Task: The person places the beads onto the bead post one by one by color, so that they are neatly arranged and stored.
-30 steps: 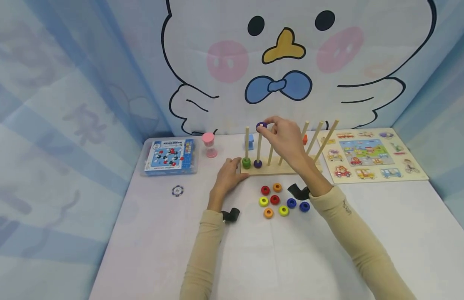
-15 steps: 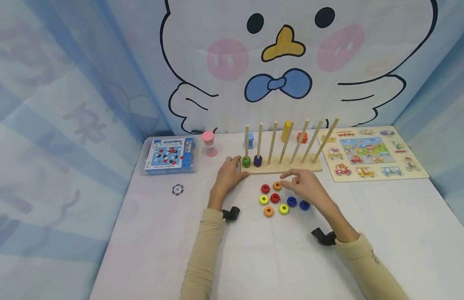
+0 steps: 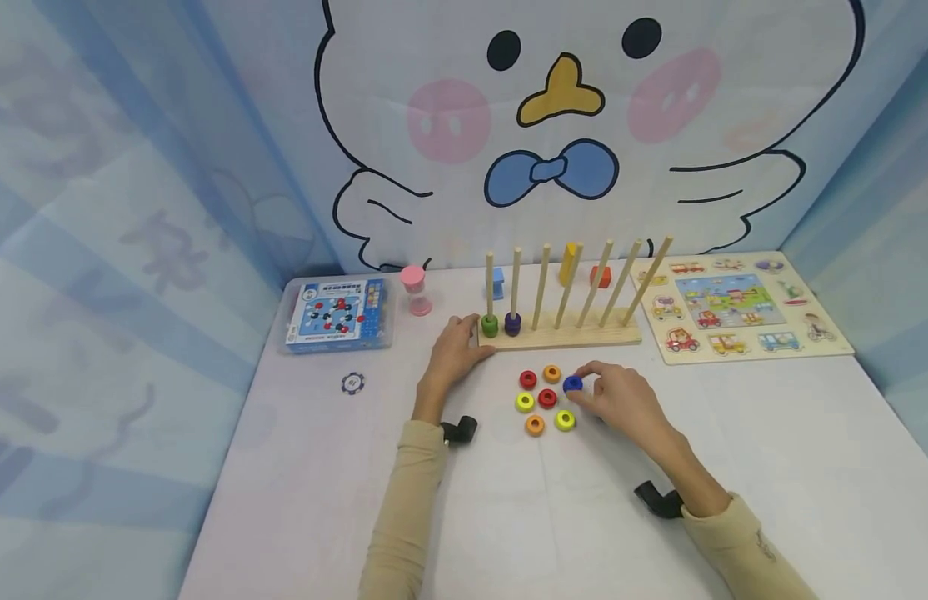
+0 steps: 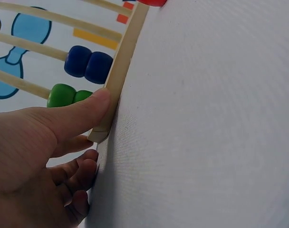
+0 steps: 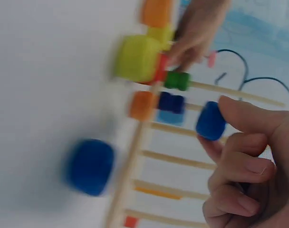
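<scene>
Because the peg rack [image 3: 572, 336] could've slid, I figured, the left hand [image 3: 452, 352] gripped its end; the right hand [image 3: 627, 406] pinched a blue ring [image 5: 211, 121] by its sides above the table [image 3: 494, 533], probably leaving its middle clear.

Tabletop [image 3: 284, 500]: white, cloth-like surface with faint creases. Along the rear, left to right: 1 clear plastic box with a blue-and-white printed label [image 3: 336, 317], lying flat; 1 pink-capped hourglass [image 3: 413, 277], upright; 1 blue block [image 3: 498, 285], 1 yellow block [image 3: 568, 263] and 1 red block [image 3: 602, 278]; 1 pale, flat picture puzzle board [image 3: 734, 343]. Before the blocks sits 1 light wooden stand with 7 pegs [image 3: 584, 335]. Left front: 1 round dark-edged white chip [image 3: 352, 383]. Ahead of the stand, loose: 2 red rings [image 3: 547, 404], 2 orange rings [image 3: 535, 432], 2 yellow rings [image 3: 525, 407] and 1 blue ring [image 5: 91, 167].
</scene>
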Demonstrator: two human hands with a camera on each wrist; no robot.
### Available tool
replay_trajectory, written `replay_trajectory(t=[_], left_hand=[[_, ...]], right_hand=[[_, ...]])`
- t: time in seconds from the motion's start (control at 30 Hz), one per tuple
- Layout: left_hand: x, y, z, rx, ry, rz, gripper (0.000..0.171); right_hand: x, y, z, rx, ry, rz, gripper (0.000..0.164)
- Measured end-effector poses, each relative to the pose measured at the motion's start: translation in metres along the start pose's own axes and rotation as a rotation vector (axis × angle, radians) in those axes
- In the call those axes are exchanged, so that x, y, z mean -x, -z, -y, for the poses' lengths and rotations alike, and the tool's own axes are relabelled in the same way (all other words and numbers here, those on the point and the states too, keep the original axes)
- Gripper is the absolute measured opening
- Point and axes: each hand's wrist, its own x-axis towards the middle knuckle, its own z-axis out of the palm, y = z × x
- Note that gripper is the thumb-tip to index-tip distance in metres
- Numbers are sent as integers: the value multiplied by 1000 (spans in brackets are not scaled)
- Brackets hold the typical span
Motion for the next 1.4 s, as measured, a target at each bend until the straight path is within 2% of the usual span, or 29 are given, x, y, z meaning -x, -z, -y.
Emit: replay_trajectory(t=[0.23, 0.33, 0.47, 0.6, 0.73, 0.83, 0.9, 0.93, 1.1, 1.17, 1.27, 1.4], left_hand=[[0, 0, 1, 0, 3, -1, 71], [0, 0, 1, -1, 1, 4, 71], [0, 0, 1, -2, -1, 9, 71], [0, -1, 1, -11, -26, 5, 70], [0, -1, 2, -28, -44, -9, 70], [0, 0, 3, -31, -44, -18, 70], [0, -1, 3, -28, -42, -15, 71], [0, -2, 3, -28, -39, -13, 71], [0, -5, 2, -40, -33, 5, 72], [-1, -4, 2, -43, -32, 3, 72], [-2, -2, 3, -39, -24, -8, 71], [-1, -1, 4, -28, -20, -2, 71]], right_hand=[[-41, 57, 58, -83, 173, -368, 42], [-61, 77, 78, -91, 215, -465, 43], [-81, 86, 91, -71, 226, -486, 43], [-88, 81, 91, -45, 186, -448, 43], [-84, 70, 82, -74, 179, -446, 45], [-71, 59, 67, -148, 185, -470, 46], [-57, 49, 51, -193, 152, -429, 44], [-50, 45, 41, -201, 129, -380, 44], [-15, 28, -6, -176, -55, 64, 46], [-3, 24, -21, -156, -93, 188, 47], [10, 17, -37, -136, -111, 245, 47], [18, 6, -49, -87, -85, 207, 43]])
